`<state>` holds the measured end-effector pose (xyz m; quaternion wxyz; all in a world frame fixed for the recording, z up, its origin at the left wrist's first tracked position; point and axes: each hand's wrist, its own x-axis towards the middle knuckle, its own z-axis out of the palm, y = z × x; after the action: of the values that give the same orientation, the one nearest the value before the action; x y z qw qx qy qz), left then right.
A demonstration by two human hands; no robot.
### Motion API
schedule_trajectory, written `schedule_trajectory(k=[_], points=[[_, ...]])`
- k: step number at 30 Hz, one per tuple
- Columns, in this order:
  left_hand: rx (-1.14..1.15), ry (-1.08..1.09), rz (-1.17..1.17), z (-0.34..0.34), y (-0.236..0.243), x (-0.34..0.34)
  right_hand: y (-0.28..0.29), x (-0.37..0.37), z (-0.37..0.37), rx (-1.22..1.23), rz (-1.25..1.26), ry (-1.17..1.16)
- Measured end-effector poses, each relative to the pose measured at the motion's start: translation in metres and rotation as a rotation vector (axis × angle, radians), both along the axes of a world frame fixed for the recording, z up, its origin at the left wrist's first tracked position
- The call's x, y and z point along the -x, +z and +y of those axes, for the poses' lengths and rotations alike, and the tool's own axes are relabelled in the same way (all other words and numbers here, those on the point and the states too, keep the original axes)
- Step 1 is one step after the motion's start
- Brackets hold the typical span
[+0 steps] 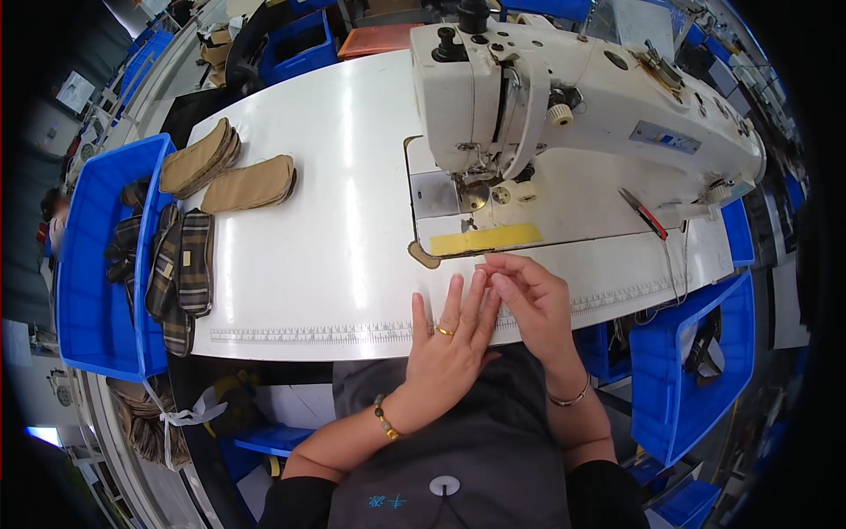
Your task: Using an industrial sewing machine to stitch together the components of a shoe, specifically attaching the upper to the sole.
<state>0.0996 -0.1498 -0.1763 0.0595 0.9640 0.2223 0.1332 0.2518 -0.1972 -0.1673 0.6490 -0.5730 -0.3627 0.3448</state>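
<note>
My left hand (445, 357) lies near the front edge of the white sewing table (326, 256), palm down with its fingers stretched and spread. Close beside it, my right hand (545, 310) has its thumb and fingers drawn together at the left hand's fingertips. Whatever that pinch holds, if anything, is too small to make out. Just beyond both hands stands a white industrial sewing machine (485, 101), with a yellow strip (485, 239) in front of its needle area. A small tan tab-shaped piece (424, 255) rests at the left end of that strip.
Tan fabric pieces (251, 184) and plaid fabric pieces (196, 264) lie on the left, beside a blue bin (113, 360). Red-handled thread snips (646, 214) lie to the right. A printed ruler (308, 335) follows the front edge. Another blue bin (656, 388) stands at lower right.
</note>
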Motion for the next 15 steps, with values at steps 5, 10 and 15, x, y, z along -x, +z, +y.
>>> schedule_trajectory(k=[5,10,15], points=[[-0.026,0.013,0.008,-0.0003,-0.0033,0.0006,0.0008,-0.0048,0.0004,0.046,0.057,0.066],[-0.04,0.015,0.0,-0.0009,-0.0041,0.0004,0.0024,-0.0046,0.0005,0.007,0.049,0.055],[-0.101,0.023,0.006,-0.0011,-0.0028,-0.0003,0.0015,-0.005,0.0012,0.008,-0.031,0.031]])
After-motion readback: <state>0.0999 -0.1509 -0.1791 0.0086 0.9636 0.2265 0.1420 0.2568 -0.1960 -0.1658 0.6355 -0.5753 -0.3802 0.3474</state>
